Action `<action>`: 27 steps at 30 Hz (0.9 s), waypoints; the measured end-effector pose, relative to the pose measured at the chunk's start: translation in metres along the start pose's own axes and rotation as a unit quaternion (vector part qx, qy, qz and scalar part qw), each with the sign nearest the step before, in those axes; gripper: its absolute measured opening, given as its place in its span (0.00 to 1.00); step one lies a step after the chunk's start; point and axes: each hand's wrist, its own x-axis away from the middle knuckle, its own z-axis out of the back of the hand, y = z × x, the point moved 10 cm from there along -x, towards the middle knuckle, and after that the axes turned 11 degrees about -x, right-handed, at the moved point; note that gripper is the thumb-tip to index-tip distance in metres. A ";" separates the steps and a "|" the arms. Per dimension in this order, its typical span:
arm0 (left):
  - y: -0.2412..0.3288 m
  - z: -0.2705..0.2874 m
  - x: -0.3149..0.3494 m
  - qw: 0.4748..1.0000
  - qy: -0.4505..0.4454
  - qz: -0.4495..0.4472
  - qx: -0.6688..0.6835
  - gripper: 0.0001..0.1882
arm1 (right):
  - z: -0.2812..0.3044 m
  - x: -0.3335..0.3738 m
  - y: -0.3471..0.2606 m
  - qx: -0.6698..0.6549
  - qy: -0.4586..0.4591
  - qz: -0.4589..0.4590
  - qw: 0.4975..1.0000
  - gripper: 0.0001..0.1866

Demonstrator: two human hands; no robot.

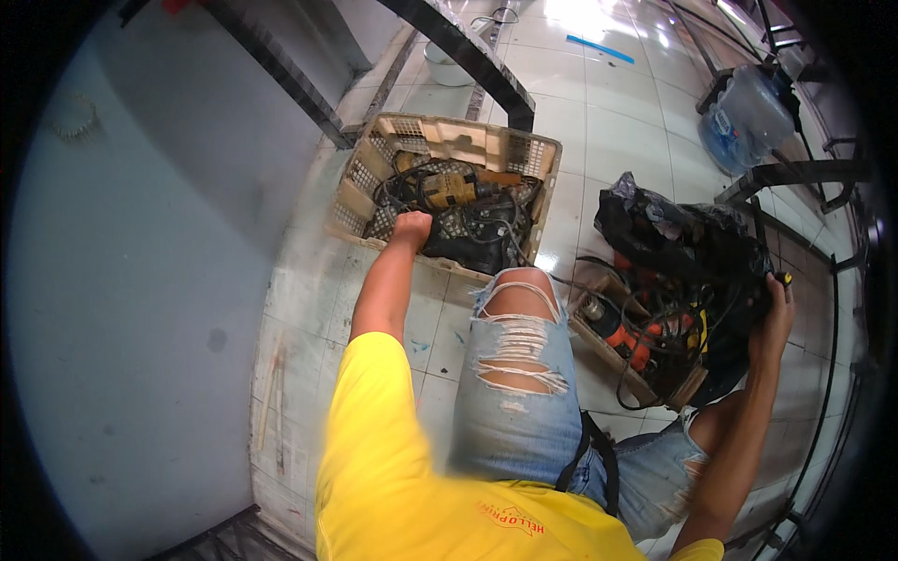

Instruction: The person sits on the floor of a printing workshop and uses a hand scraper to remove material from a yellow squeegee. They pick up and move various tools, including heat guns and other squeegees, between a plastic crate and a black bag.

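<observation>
My left hand (412,226) is closed at the near side of a beige plastic crate (388,245), beside something black; what the fingers hold is hidden. In the crate lie a worn yellow power tool (447,190), tangled cords and a black item (465,251). My right hand (778,304) is closed at the right side of a wooden box (613,360), next to a black plastic bag (678,224). A small yellow-and-black object (785,279) shows at its fingers. The box holds an orange power tool (624,338) and looped black cables (645,323).
Dark metal frame legs (519,112) stand behind the crate, and another frame (795,175) is on the right. A large clear-blue water bottle (744,122) lies at the far right. A white bucket (447,70) and a blue strip (600,49) are on the tiled floor. A grey wall (140,280) borders the left.
</observation>
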 end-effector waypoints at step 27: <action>0.203 0.382 0.220 0.704 0.368 -0.331 0.509 0.18 | -0.024 0.000 0.006 -0.014 -0.025 0.011 1.000 0.09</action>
